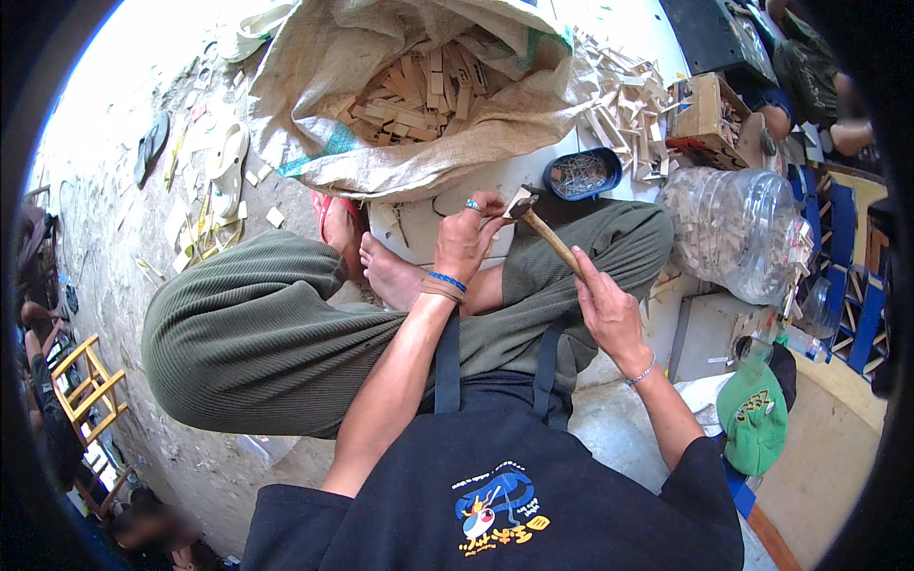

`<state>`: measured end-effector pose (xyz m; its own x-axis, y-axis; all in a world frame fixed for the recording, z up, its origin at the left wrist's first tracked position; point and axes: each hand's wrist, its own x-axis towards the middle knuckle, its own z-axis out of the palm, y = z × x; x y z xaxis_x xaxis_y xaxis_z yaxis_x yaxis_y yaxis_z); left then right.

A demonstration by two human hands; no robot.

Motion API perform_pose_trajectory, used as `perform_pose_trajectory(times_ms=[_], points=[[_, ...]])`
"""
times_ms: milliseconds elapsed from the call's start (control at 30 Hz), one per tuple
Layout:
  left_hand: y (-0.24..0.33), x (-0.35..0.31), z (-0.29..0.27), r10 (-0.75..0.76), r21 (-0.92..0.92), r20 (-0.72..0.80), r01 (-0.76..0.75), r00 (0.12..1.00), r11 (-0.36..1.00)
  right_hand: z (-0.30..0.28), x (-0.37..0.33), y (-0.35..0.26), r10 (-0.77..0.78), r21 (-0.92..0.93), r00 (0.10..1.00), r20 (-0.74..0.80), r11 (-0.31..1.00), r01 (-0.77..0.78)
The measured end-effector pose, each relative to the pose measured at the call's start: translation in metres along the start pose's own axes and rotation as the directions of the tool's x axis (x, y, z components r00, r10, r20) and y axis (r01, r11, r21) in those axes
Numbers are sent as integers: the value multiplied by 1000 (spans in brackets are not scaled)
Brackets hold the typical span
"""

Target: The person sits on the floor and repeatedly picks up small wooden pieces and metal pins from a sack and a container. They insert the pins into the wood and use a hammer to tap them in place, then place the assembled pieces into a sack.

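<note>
My right hand (606, 306) is closed round the wooden handle of a hammer (547, 233). The hammer's head lies at a small pale wood piece (518, 200), which my left hand (465, 233) pinches between its fingers. Whether a nail is between them is too small to tell. Just right of the hammer head stands a blue tray (583, 174) full of loose nails. Beyond my left hand an open woven sack (400, 171) holds many small wooden strips (414, 100).
More wood pieces (628, 109) lie heaped at the far right, beside a wooden box (703, 119). A large clear plastic jug (733, 228) lies right of my knee. A green cap (754, 419) is at lower right. Sandals (228, 157) and scraps litter the left floor; a yellow stool (90, 390) stands there.
</note>
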<state>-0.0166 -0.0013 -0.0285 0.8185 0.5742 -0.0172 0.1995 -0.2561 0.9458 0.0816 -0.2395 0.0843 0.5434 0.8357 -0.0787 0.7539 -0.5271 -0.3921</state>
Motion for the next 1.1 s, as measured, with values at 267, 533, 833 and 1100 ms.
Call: perform_pose_trajectory(times_ms=[267, 533, 833, 1100], points=[[0, -1, 0, 4, 8, 19, -4, 1000, 1000, -11, 8, 0, 8, 123, 1000, 23, 992, -11], [5, -2, -2, 14, -35, 37, -12, 999, 999, -43, 26, 2, 89, 126, 964, 251, 984, -123], [-1, 1, 0, 35, -26, 25, -34, 999, 999, -42, 31, 3, 62, 130, 970, 237, 987, -95], [2, 2, -2, 40, -13, 51, -39, 998, 999, -35, 26, 2, 4, 81, 992, 128, 997, -15]])
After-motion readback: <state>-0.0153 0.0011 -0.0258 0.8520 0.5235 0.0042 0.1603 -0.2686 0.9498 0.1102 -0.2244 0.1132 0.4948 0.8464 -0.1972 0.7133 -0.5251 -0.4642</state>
